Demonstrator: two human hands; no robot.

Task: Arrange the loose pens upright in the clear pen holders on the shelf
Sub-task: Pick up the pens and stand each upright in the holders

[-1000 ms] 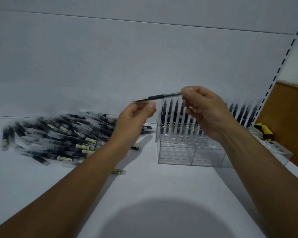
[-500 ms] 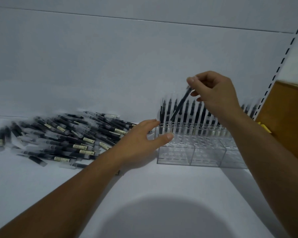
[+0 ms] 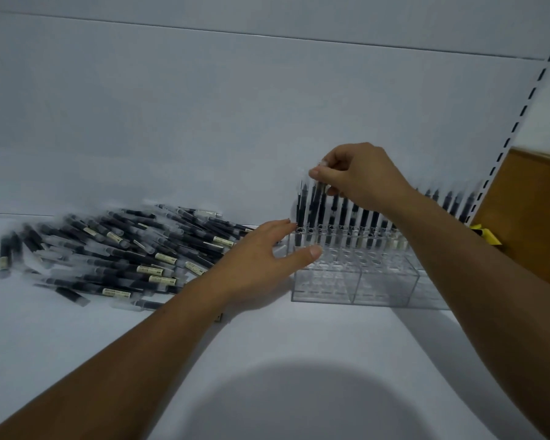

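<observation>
A: Where's the pen (image 3: 320,198)?
B: Pinched at its top in my right hand (image 3: 359,176), upright, tip down over the back row of the pen holder (image 3: 353,281), centre-right of frame.
A: And your left hand (image 3: 261,265)?
B: Open, fingers straight against its left end, nearer the loose pens (image 3: 118,249).

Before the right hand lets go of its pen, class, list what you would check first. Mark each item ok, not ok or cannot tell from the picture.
1. The right hand pinches the pen by its top end: ok.
2. The pen is close to upright over the back row of the clear holder: ok.
3. The pen's tip is seated in a hole: cannot tell, it blurs among its neighbours.
4. The left hand lies open against the holder's left end: ok.
5. The front rows have empty holes for later pens: ok.
6. The pile of loose pens lies just left of the left hand: ok.
</observation>
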